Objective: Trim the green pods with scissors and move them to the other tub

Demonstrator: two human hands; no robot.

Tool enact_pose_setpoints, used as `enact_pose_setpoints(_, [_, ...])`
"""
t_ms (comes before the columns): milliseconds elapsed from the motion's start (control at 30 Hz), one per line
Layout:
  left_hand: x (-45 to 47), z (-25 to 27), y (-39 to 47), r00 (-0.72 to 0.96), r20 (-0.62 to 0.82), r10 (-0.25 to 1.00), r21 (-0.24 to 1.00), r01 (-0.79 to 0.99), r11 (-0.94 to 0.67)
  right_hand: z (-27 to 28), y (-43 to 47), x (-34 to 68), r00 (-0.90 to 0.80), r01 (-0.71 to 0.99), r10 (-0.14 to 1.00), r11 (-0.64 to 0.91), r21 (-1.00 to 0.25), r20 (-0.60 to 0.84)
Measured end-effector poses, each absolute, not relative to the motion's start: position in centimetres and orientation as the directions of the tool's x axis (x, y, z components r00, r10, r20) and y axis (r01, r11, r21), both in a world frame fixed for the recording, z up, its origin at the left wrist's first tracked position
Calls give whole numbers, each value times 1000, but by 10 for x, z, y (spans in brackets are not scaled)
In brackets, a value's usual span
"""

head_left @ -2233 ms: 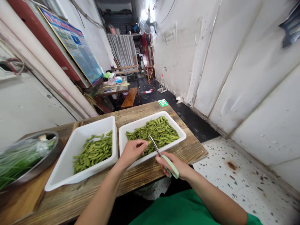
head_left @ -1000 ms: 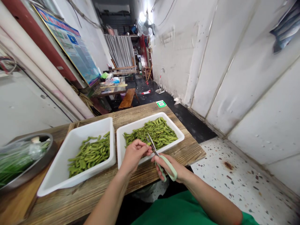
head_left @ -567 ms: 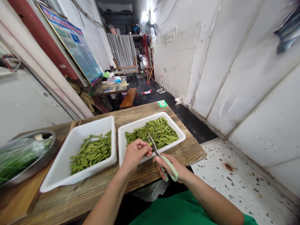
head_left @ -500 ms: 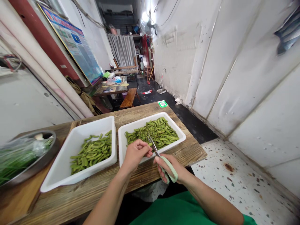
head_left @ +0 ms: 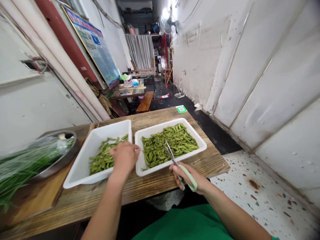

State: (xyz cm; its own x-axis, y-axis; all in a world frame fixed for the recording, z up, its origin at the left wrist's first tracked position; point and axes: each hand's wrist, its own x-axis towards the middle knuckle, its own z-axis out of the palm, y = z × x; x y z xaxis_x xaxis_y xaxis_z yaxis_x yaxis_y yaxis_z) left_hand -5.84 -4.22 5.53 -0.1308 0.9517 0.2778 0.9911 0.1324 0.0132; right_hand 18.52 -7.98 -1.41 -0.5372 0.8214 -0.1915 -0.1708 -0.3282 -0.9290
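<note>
My right hand [head_left: 183, 176] grips a pair of scissors [head_left: 188, 176] with pale green handles. Their slightly parted metal blades reach over the near part of the right white tray [head_left: 204, 146], which holds a heap of green soybean pods [head_left: 181, 135], small dark bits among them. Blurred by motion, my left hand [head_left: 125, 156] is above the right side of the left white tray [head_left: 81, 160]. Beneath and beside it are more green pods [head_left: 101, 160]. Its fingers are smeared, so I cannot see whether it holds a pod.
Both trays stand on a wooden table [head_left: 140, 190]. At the left, a metal bowl [head_left: 53, 170] with plastic-wrapped long green stalks [head_left: 25, 166] rests on a wooden board [head_left: 32, 206]. A green QR-code card [head_left: 181, 109] lies at the far edge. Beyond are a bench [head_left: 145, 101] and another table.
My left hand has moved left from the scissor tips, where it pinched a pod, to over the left tray. The scissors remain in my right hand. The view has shifted slightly left.
</note>
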Motion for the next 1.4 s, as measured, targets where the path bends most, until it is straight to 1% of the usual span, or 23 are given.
enact_pose_setpoints(33, [-47,49,-38,-38,181,983,-36,998,45,-13,-80,185,-539,-159,821,-319,-934,-189])
enact_pose_setpoints(67, [-35,41,-33,15,115,993,-84,996,-5,-11,-80,185,-540,-147,821,-311,-939,-187])
enact_pose_setpoints(167, [-14,20,-19,79,0,997,-163,984,-78,-7,-80,187,-542,-117,818,-302,-946,-194])
enact_pose_setpoints(300, [-12,7,-9,72,-46,996,-159,984,-79,-5,-81,188,-530,-104,824,-299,-949,-201])
enact_pose_setpoints(367, [-14,10,-8,67,-46,997,-164,984,-74,-6,-81,189,-528,-109,827,-293,-950,-194])
enact_pose_setpoints(433, [-16,18,-10,46,-15,999,-157,986,-48,-7,-80,189,-532,-114,826,-290,-950,-189])
enact_pose_setpoints(467, [-17,23,-11,29,11,1000,-118,993,-27,-7,-80,189,-533,-116,825,-292,-949,-189])
enact_pose_setpoints(500, [-18,29,-13,10,36,999,-42,999,-8,-6,-80,189,-532,-115,825,-294,-949,-191])
enact_pose_setpoints(533, [-18,33,-16,-8,49,999,78,997,4,-6,-79,189,-531,-109,824,-298,-948,-198])
enact_pose_setpoints(567, [-18,38,-19,-18,46,999,239,971,6,-5,-79,189,-529,-101,823,-302,-948,-206])
enact_pose_setpoints(633, [-16,43,-25,6,-17,1000,586,810,5,-4,-79,189,-523,-83,823,-307,-948,-221])
enact_pose_setpoints(667, [-14,44,-28,29,-55,998,723,691,20,-3,-79,189,-522,-77,822,-309,-948,-226])
enact_pose_setpoints(700, [-12,45,-31,50,-88,995,821,570,44,-2,-79,188,-522,-74,822,-310,-948,-228])
enact_pose_setpoints(733, [-9,46,-33,63,-110,992,882,467,68,-2,-79,188,-521,-73,823,-306,-949,-225])
enact_pose_setpoints(767, [-6,46,-35,67,-123,990,916,391,87,-2,-79,188,-518,-73,827,-298,-952,-219])
enact_pose_setpoints(833, [-1,47,-39,53,-123,991,947,306,101,-1,-79,188,-514,-73,833,-280,-957,-205])
enact_pose_setpoints(967, [7,51,-43,14,-111,994,964,244,104,-2,-80,188,-515,-65,835,-264,-962,-195])
enact_pose_setpoints(1167, [12,50,-45,1,-115,993,967,231,111,-3,-80,187,-507,-64,843,-241,-968,-177])
enact_pose_setpoints(1267, [14,47,-46,31,-130,991,957,264,117,-3,-80,186,-514,-72,837,-263,-962,-190])
enact_pose_setpoints(1400, [18,42,-46,90,-115,989,954,288,85,-4,-80,185,-505,-75,841,-266,-961,-193])
